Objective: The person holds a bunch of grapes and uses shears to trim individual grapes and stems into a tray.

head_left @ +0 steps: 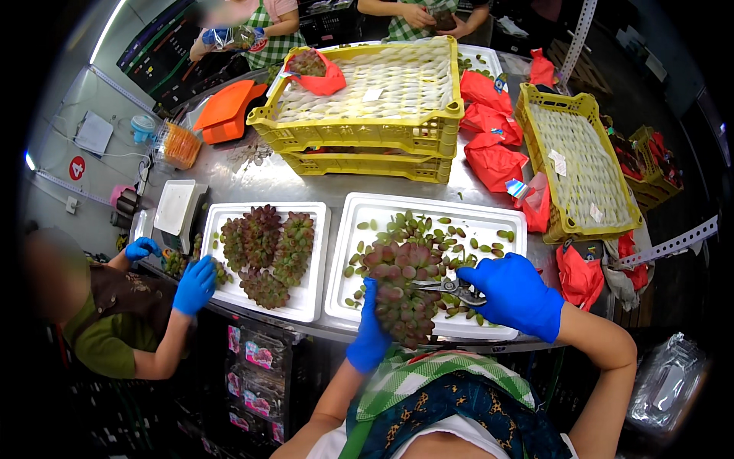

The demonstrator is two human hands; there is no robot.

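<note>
My left hand [370, 327], in a blue glove, grips a bunch of reddish-green grapes [399, 284] from its left side, over the near edge of a white tray [501, 226]. In my gloved right hand [520, 294] is a pair of snips [453, 288], its blades pointing left into the bunch. Some of the blade tips are hidden by the fruit. Loose green grapes [413, 226] lie scattered over the tray around the bunch. Left of it stands a second white tray [315, 283] with several bunches of grapes [261, 237] lying together.
Yellow crates [359, 136] with white netting liners stand stacked beyond the trays; another yellow crate [581, 176] is at right. Red bags [491, 162] lie between them. A co-worker's gloved hand [196, 284] reaches to the left tray. A scale [177, 205] and orange tray [228, 112] sit farther left.
</note>
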